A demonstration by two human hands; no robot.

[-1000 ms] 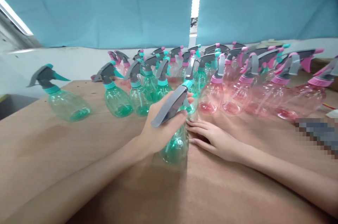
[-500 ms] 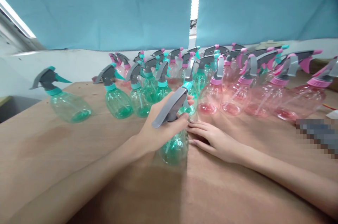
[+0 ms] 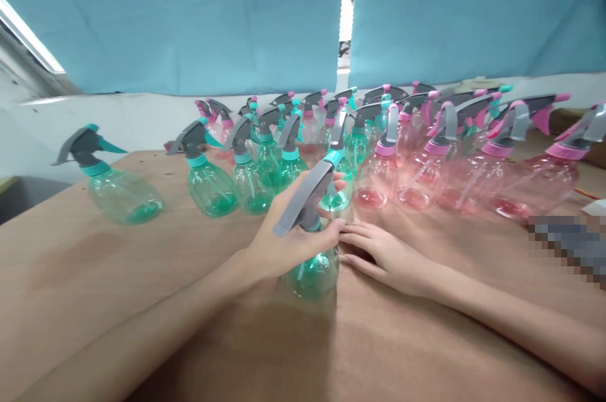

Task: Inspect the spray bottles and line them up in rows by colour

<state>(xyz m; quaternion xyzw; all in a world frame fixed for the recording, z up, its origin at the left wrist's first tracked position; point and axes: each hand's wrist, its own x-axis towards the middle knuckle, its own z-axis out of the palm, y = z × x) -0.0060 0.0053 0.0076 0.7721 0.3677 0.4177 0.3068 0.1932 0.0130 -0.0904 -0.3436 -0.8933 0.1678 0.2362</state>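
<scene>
Right in front of me a green spray bottle (image 3: 312,276) stands upright on the wooden table, its grey trigger head tilted toward me and its turquoise nozzle pointing away. My left hand (image 3: 284,231) is wrapped round its upper part, thumb on the near side and fingertips showing past the head. Just right of the bottle, my right hand (image 3: 379,254) rests on the table with its fingers stretched out toward the bottle; whether the fingertips touch it I cannot tell. Behind my hands stand more green spray bottles (image 3: 211,187) and pink spray bottles (image 3: 374,178).
One green spray bottle (image 3: 123,197) stands apart at the left. Rows of mixed bottles reach back to the white wall below a blue sheet (image 3: 213,17). A pixelated dark item (image 3: 568,241) lies at the right on the wooden table (image 3: 402,345).
My left thumb has shifted slightly on the bottle, uncovering more of its collar. My right hand has barely moved. The whole view has tilted very slightly.
</scene>
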